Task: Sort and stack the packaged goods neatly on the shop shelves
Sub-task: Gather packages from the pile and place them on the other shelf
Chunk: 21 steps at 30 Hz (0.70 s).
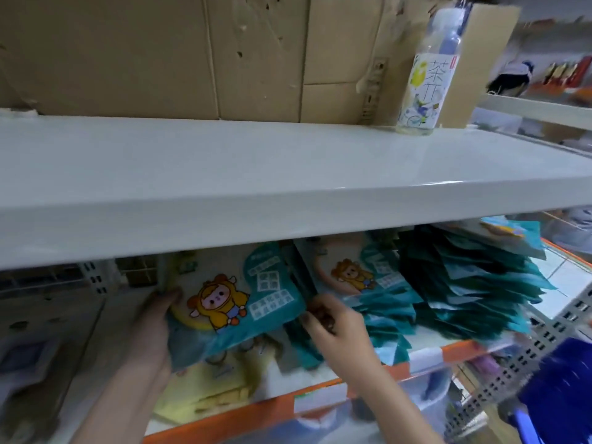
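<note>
Shop shelving fills our view: a white upper shelf [224, 161] runs across above both our hands, backed by brown cardboard [160, 52], with a lone drink bottle [427, 75] standing upright on it, up and to the right of our right hand. Below it, the lower shelf [320, 387] with its orange front edge carries the goods.

We judge the job well begun but unfinished. To the right of our right hand, a tall stack of teal packets [474, 283] already lies piled, though its corners fan out unevenly, and a second leaning row [368, 283] sits just behind that hand. Yellow packets [208, 392] lie loose and flat under our wrists, apparently not yet sorted.

Between our hands we hold one teal packet [230, 302] with a cartoon child on it. Its face tips up toward us, its long axis runs roughly left to right, sloping down toward our left hand.

Our left hand [153, 328] grips the packet's left edge, thumb over the front. Our right hand [333, 325] has curled fingers pinching its right edge, though blur softens the contact.
</note>
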Each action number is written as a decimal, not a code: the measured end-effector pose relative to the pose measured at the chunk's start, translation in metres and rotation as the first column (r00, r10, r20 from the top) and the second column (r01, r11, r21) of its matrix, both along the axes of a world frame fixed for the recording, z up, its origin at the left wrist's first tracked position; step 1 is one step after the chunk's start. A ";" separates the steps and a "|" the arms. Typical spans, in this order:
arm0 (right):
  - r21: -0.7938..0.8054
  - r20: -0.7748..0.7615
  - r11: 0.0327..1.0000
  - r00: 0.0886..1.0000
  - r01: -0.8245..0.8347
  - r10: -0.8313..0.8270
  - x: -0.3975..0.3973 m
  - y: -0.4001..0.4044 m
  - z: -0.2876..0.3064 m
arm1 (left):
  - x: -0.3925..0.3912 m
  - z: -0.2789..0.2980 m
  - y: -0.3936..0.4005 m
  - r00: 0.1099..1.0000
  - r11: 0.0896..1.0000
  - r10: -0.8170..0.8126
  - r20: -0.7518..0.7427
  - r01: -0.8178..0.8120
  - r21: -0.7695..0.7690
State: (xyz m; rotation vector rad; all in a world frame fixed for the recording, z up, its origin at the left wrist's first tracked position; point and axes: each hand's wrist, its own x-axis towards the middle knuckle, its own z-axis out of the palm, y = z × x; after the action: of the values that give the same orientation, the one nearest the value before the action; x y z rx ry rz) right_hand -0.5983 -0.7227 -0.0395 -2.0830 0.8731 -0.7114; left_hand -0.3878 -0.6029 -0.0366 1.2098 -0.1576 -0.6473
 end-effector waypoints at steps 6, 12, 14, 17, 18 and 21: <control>-0.032 0.052 0.981 0.981 0.191 -0.189 -0.063 -0.052 0.008 | -0.053 0.020 -0.083 0.986 0.989 -0.091 0.137 0.074 0.126; -0.032 0.052 0.907 0.907 0.420 -0.418 -0.105 -0.096 -0.001 | -0.094 0.027 -0.152 0.941 0.946 -0.201 0.271 0.114 0.305; -0.019 0.019 0.904 0.904 0.428 -0.427 -0.112 -0.105 -0.002 | -0.097 0.018 -0.165 0.906 0.901 -0.236 0.352 0.068 0.429; 0.000 -0.039 0.914 0.913 0.405 -0.405 -0.117 -0.114 -0.006 | -0.097 0.006 -0.171 0.829 0.799 -0.301 0.471 -0.050 0.599; 0.010 -0.045 0.916 0.915 0.402 -0.401 -0.117 -0.115 -0.007 | -0.098 0.005 -0.170 0.819 0.796 -0.299 0.489 -0.069 0.602; 0.027 -0.039 0.916 0.916 0.400 -0.398 -0.119 -0.115 -0.009 | -0.101 0.003 -0.169 0.793 0.779 -0.330 0.512 -0.078 0.622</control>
State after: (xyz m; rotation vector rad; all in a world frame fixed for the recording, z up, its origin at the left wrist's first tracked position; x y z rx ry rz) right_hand -0.7174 -0.8381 -0.0481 -1.9063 1.3429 -0.8669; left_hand -0.4889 -0.7718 -0.0338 2.0552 -0.6130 -0.4148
